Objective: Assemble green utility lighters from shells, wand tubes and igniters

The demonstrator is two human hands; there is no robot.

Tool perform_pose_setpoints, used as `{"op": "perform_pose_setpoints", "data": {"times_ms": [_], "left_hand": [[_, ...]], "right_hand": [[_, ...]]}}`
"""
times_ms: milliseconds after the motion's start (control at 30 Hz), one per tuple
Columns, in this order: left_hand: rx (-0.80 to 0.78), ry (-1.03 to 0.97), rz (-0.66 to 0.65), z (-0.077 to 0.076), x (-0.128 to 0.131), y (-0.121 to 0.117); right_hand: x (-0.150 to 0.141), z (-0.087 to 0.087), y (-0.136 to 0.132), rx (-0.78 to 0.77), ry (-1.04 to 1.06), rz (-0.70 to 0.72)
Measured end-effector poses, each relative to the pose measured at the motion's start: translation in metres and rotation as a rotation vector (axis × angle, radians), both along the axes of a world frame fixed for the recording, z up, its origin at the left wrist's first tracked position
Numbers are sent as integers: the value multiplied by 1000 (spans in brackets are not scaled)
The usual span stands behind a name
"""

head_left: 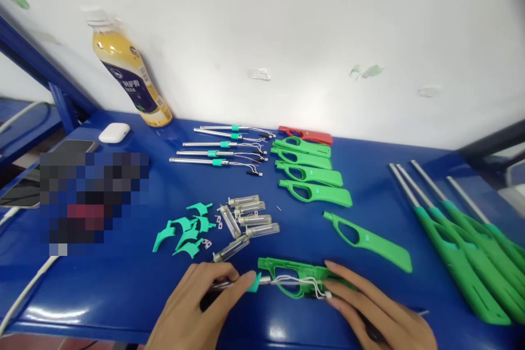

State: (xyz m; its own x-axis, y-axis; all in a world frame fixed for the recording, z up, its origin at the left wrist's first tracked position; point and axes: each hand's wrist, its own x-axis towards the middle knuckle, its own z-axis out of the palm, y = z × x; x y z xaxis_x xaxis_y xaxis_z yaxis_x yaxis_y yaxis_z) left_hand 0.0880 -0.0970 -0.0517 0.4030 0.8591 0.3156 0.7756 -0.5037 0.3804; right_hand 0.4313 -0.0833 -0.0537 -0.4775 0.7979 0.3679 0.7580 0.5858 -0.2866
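My left hand is closed around a metal lighter tube with a teal collar. White wires run rightward from the tube to a small white tip beside a black part. Behind the wires lies an open green lighter casing half, its inside facing up. My right hand grips the casing's handle end, its fingertips close to the wire tip; the handle is partly hidden by the fingers. Nearest above the hands are clear fuel tanks and teal triggers.
Wired metal tubes lie in a row at the back, beside green casing halves and a red one. Lighters with metal nozzles lie at right. A juice bottle, white earphone case and cable are left.
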Motion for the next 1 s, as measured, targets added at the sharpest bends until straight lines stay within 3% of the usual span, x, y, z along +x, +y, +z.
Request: {"op": "perform_pose_setpoints", "data": {"times_ms": [300, 567, 1000], "left_hand": [[-1, -91, 64, 4, 9, 0], [19, -35, 51, -5, 3, 0], [45, -6, 97, -4, 11, -3]], "right_hand": [[2, 7, 4, -44, 10, 47], [-2, 6, 1, -29, 53, -20], [-3, 6, -1, -14, 35, -34]]}}
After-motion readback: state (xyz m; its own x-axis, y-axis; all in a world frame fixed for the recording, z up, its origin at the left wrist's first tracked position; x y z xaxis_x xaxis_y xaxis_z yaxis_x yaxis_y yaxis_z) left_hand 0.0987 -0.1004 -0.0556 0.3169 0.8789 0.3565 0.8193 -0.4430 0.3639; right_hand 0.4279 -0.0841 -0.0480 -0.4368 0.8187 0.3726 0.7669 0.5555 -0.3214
